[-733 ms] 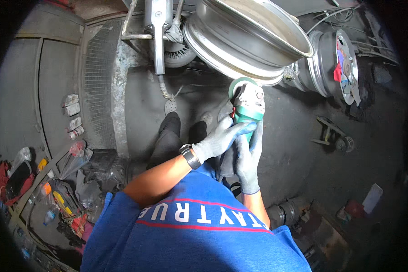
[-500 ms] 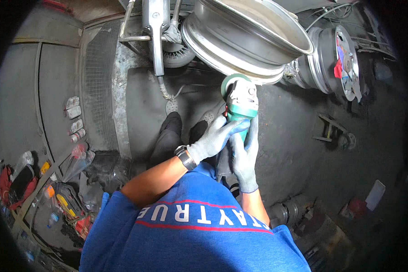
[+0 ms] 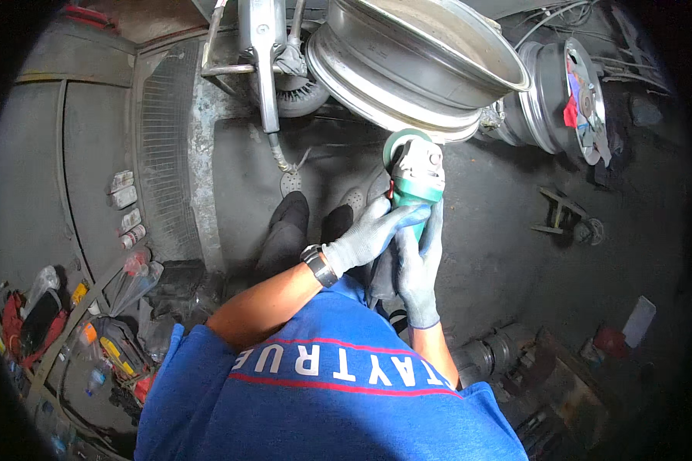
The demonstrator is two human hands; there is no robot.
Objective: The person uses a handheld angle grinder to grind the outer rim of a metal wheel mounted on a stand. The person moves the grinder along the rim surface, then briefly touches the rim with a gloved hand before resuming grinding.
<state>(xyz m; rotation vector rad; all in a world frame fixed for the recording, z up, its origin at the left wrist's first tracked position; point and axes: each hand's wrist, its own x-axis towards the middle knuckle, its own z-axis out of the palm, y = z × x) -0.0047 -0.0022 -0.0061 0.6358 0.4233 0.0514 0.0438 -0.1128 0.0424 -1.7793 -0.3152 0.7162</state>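
Both my gloved hands are wrapped round the green body of an angle grinder (image 3: 419,187). My left hand (image 3: 365,237) grips it from the left side, near the metal head. Lower on the body, my right hand (image 3: 420,270) closes round it from the right, and its palm side is partly hidden. The grinder's round disc (image 3: 396,146) is up against or very near the lower rim of a large silver wheel rim (image 3: 415,73); I cannot tell whether they touch. That wheel rim sits tilted in front of me, with bright metal along its lower edge.
A second wheel rim (image 3: 542,100) with red and blue pieces stands at the right. Left of the large rim is a metal machine arm (image 3: 264,77) with a hose. Cans (image 3: 123,192) line the left wall, and bags and tools (image 3: 115,346) lie lower left. A small stand (image 3: 557,211) is at right.
The grinder and my two hands have shifted slightly right and down along the wheel rim's edge. My grip on it stays the same.
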